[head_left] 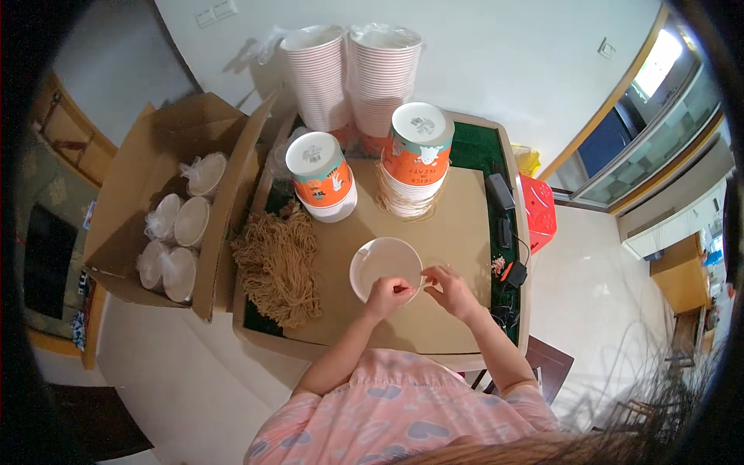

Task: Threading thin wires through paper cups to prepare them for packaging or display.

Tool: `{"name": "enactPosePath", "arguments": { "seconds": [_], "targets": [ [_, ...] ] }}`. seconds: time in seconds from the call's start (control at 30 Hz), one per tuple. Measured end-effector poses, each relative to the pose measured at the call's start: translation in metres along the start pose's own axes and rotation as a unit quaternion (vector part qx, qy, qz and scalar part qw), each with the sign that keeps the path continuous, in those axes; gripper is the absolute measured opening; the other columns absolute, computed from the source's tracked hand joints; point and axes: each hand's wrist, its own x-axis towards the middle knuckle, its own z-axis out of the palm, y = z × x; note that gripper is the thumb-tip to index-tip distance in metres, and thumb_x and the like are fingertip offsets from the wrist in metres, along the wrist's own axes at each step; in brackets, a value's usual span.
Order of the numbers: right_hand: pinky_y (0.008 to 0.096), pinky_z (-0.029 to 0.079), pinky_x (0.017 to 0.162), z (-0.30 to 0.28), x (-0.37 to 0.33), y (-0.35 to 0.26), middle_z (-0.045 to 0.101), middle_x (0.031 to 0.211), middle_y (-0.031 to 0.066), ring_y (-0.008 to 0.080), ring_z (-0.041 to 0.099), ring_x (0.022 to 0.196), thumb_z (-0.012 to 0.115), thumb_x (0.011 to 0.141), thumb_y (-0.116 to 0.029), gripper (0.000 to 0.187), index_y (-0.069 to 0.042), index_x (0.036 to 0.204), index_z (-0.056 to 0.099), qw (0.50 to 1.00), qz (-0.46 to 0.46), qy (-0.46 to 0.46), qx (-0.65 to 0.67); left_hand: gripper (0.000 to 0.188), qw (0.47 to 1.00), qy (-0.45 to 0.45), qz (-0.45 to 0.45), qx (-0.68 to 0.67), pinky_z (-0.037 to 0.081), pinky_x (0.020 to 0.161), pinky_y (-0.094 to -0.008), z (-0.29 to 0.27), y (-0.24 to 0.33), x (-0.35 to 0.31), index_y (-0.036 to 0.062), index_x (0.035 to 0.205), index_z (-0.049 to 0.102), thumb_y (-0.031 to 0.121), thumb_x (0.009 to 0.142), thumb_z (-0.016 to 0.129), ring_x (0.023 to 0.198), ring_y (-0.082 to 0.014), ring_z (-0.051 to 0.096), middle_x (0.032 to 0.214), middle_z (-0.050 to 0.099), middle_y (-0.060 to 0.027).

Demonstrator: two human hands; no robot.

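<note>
A white paper bucket (377, 265) stands mouth up on the cardboard sheet in front of me. A thin tan cord (422, 284) shows at its near right rim, between my hands. My left hand (390, 296) is closed in a pinch on the cord, over the bucket's near edge. Close by on the right, my right hand (452, 293) has thumb and fingers curled around the cord at the rim; its exact grip is too small to see. To the left lies a large bundle of tan cords (280, 263).
Upturned orange-printed buckets stand in a short stack (324, 182) and a taller one (418, 155) draped with cords. Tall bucket stacks (318, 77) rise behind. An open carton (116, 240) holds wrapped buckets at left. Black adapters (500, 192) line the table's right edge, beside a red stool (539, 213).
</note>
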Motion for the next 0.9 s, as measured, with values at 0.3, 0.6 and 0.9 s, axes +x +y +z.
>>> {"name": "enactPosePath", "arguments": {
  "seconds": [0.3, 0.6, 0.9],
  "targets": [
    [0.0331, 0.045, 0.061, -0.007, 0.001, -0.009, 0.057, 0.074, 0.0108, 0.0273, 0.055, 0.069, 0.063, 0.074, -0.003, 0.006, -0.002, 0.079, 0.060, 0.998, -0.053, -0.016, -0.040, 0.012, 1.000, 0.020, 0.015, 0.003, 0.048, 0.058, -0.0260, 0.002, -0.004, -0.003, 0.0022, 0.076, 0.066, 0.014, 0.073, 0.065, 0.060, -0.0108, 0.060, 0.067, 0.065, -0.0063],
    [0.0304, 0.041, 0.053, 0.010, 0.000, 0.000, 0.054, 0.066, 0.0111, 0.0212, 0.050, 0.056, 0.058, 0.081, -0.007, 0.010, 0.000, 0.074, 0.055, 0.998, 0.044, 0.031, 0.033, 0.014, 0.999, 0.013, 0.018, 0.033, 0.048, 0.059, -0.0254, 0.000, 0.001, -0.004, 0.0003, 0.076, 0.065, 0.014, 0.074, 0.067, 0.063, -0.0089, 0.058, 0.068, 0.064, -0.0058],
    [0.0303, 0.043, 0.057, -0.002, 0.001, 0.006, 0.055, 0.071, 0.0099, 0.0189, 0.054, 0.064, 0.063, 0.078, -0.009, 0.011, -0.001, 0.078, 0.056, 0.993, 0.084, 0.006, 0.080, 0.010, 1.000, 0.015, 0.020, 0.015, 0.049, 0.060, -0.0257, 0.001, 0.006, -0.003, 0.0014, 0.076, 0.065, 0.011, 0.073, 0.064, 0.062, -0.0126, 0.062, 0.069, 0.065, -0.0077]
  ]
}}
